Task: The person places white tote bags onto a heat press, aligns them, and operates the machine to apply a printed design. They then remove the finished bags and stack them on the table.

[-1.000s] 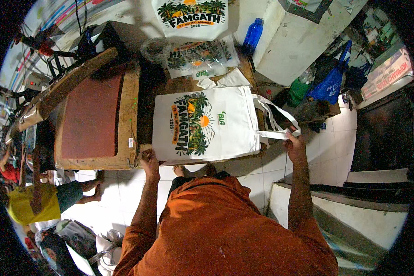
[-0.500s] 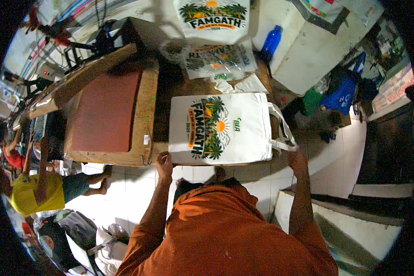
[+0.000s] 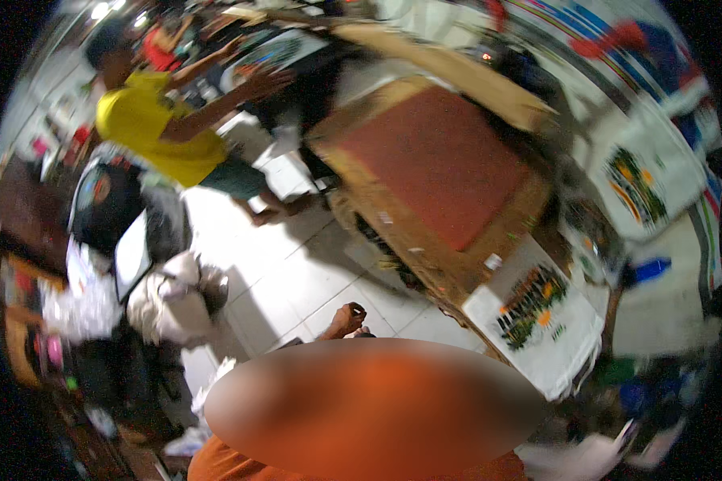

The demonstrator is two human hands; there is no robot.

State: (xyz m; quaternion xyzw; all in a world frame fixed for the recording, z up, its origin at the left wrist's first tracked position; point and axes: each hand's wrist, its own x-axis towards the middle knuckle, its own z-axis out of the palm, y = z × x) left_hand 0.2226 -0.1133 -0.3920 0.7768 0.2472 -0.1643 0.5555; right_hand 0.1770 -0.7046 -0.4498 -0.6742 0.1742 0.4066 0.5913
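Observation:
My left hand is in front of my orange shirt, above the white tiled floor. Its fingers curl loosely with a gap by the thumb, and nothing shows in them. My right hand is out of sight. A white tote bag with a palm-and-sun print lies flat on the table's near right end, handles hanging toward the edge. It is apart from my left hand. Beside it, a reddish-brown flat pad rests on the worn wooden table.
A person in a yellow shirt stands at the left, arms stretched over a printed panel. A long cardboard piece lies behind the pad. Another printed tote bag and a blue bottle are at the right. Bundled bags sit at the left.
My view has swung left, so the table and tote bag now appear further right. Both hands have come away from the bag; the right has left the view. The person in yellow appears larger.

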